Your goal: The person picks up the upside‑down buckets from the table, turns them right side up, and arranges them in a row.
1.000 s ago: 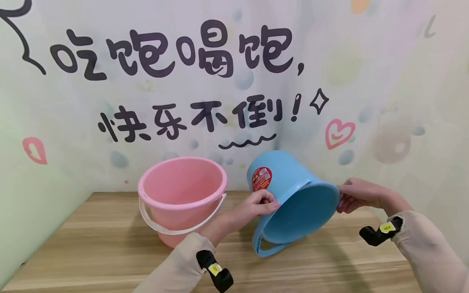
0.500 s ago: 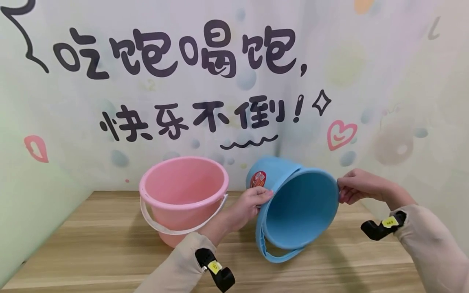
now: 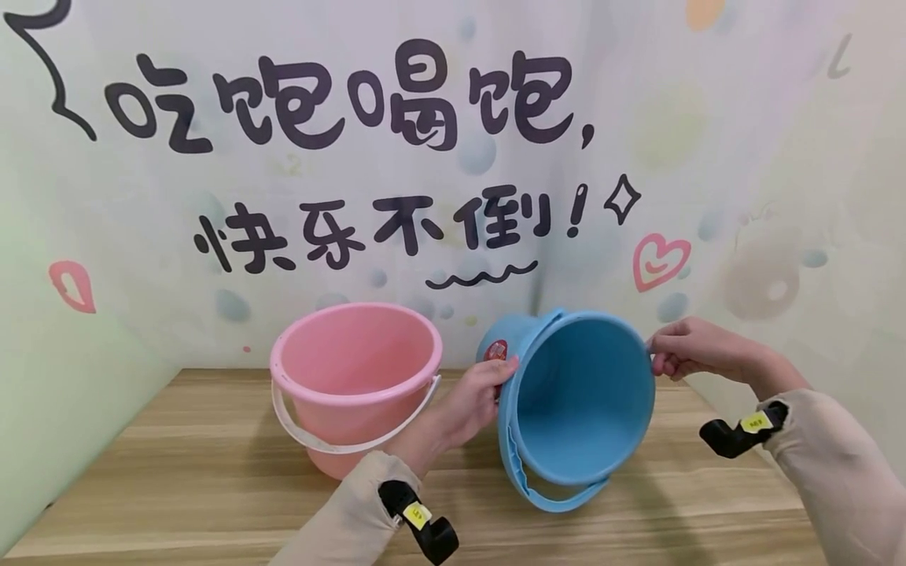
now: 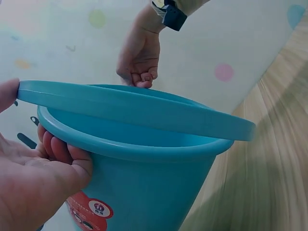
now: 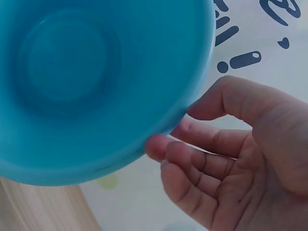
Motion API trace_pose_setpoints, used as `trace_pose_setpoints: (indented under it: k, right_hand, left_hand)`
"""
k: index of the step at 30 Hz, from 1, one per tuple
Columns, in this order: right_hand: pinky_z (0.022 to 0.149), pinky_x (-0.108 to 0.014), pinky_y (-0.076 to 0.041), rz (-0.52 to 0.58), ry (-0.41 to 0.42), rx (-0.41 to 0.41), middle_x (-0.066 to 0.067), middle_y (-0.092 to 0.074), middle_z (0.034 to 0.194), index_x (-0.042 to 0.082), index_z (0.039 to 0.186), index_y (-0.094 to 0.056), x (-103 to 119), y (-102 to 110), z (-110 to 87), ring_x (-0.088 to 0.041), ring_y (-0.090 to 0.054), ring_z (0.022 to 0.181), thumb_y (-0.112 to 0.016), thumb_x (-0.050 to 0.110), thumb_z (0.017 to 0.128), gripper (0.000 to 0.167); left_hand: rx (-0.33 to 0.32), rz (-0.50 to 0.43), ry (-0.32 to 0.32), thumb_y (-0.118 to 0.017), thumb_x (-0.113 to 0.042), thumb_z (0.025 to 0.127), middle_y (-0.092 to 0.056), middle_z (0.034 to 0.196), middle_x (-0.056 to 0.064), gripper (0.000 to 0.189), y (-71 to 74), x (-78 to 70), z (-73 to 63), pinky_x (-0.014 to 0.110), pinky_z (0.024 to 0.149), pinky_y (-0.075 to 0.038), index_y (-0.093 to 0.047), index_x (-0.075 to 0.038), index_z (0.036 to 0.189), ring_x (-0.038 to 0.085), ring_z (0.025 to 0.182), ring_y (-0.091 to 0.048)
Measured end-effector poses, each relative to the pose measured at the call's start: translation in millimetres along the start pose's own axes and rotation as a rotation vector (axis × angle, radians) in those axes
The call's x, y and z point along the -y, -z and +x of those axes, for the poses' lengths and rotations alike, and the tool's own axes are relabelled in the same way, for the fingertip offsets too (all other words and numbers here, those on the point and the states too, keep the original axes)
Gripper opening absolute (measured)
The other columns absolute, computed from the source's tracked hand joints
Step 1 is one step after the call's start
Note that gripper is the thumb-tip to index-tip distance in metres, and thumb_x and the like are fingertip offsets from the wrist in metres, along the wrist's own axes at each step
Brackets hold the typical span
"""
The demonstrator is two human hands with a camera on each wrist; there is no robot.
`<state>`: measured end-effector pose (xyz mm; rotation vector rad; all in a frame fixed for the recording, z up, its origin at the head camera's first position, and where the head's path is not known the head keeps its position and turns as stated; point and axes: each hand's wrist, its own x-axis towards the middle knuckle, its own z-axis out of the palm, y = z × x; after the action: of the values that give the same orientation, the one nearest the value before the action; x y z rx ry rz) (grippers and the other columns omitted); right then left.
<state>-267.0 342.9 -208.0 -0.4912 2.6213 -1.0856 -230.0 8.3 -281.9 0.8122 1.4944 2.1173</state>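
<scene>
A blue bucket [image 3: 587,401] lies tipped on its side in the head view, its mouth facing me and its blue handle [image 3: 566,501] hanging at the lower front of the rim. My left hand [image 3: 470,397] grips the left side of the rim, thumb on the handle's upper end in the left wrist view. The right hand [image 3: 701,351] pinches the opposite rim edge between thumb and curled fingers [image 5: 175,154]. A red round sticker [image 4: 89,211] shows on the bucket's outer wall. Left of it stands a pink bucket [image 3: 354,424], upright, its white handle [image 3: 354,448] hanging down in front.
Both buckets are on a wood-grain table [image 3: 212,503]. Behind it hangs a white printed backdrop [image 3: 396,173] with large black characters, close to the buckets. A pale green wall [image 3: 64,393] borders the left side.
The blue bucket has turned so that its mouth, formerly tilted downward, faces me more squarely. Both hands kept hold of its rim, and the left hand shifted slightly left. The pink bucket stayed put.
</scene>
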Motion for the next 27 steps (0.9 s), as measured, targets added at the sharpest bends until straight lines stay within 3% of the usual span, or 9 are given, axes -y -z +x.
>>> trace_pose_setpoints:
  k: [6, 14, 18, 22, 27]
  right_hand:
    - [0.065, -0.031, -0.052, -0.028, 0.022, -0.061, -0.012, -0.06, 0.074, -0.009, 0.093, -0.061, 0.9, -1.5, 6.3, -0.02, -0.057, 0.064, -0.05, 0.02, 0.094, 0.03]
    - [0.065, -0.032, -0.053, -0.047, 0.047, -0.18, -0.009, -0.059, 0.073, -0.008, 0.099, -0.063, -5.0, -1.1, 8.4, -0.021, -0.057, 0.066, -0.055, 0.025, 0.093, 0.034]
    - [0.064, -0.032, -0.053, -0.033, 0.05, -0.18, -0.009, -0.059, 0.075, -0.008, 0.103, -0.062, -10.8, -2.5, 7.8, -0.02, -0.057, 0.068, -0.055, 0.023, 0.092, 0.034]
    - [0.065, -0.032, -0.054, -0.002, 0.068, -0.151, -0.008, -0.059, 0.076, -0.01, 0.106, -0.06, -16.9, -4.1, 3.2, -0.02, -0.057, 0.069, -0.054, 0.019, 0.093, 0.033]
    - [0.066, -0.033, -0.054, 0.031, 0.106, -0.121, -0.01, -0.06, 0.077, -0.012, 0.107, -0.058, -24.6, -7.2, -1.3, -0.02, -0.058, 0.068, -0.051, 0.017, 0.095, 0.031]
  left_hand:
    - [-0.041, -0.095, -0.003, -0.035, -0.027, 0.098, -0.045, 0.125, 0.008, 0.047, 2.9, 3.0, -0.9, 0.036, 0.095, -0.039, -0.038, 0.004, 0.133, 0.022, 0.111, -0.041]
    - [-0.118, -0.293, -0.018, -0.04, -0.031, 0.097, -0.053, 0.11, -0.001, 0.028, 2.8, 6.6, 2.0, 0.036, 0.092, -0.038, -0.054, -0.013, 0.114, 0.016, 0.103, -0.048]
    - [-0.163, -0.371, -0.022, -0.042, -0.031, 0.097, -0.057, 0.101, -0.002, 0.023, 4.4, 7.5, 3.8, 0.031, 0.086, -0.041, -0.058, -0.016, 0.102, 0.014, 0.096, -0.051]
    - [-0.165, -0.403, -0.028, -0.041, -0.031, 0.097, -0.059, 0.094, -0.004, 0.022, 5.1, 8.3, 6.1, 0.028, 0.082, -0.042, -0.059, -0.018, 0.097, 0.011, 0.091, -0.053]
    - [-0.165, -0.432, -0.05, -0.042, -0.032, 0.096, -0.059, 0.097, -0.005, 0.022, 5.8, 9.8, 7.4, 0.03, 0.085, -0.041, -0.06, -0.02, 0.099, 0.012, 0.094, -0.052]
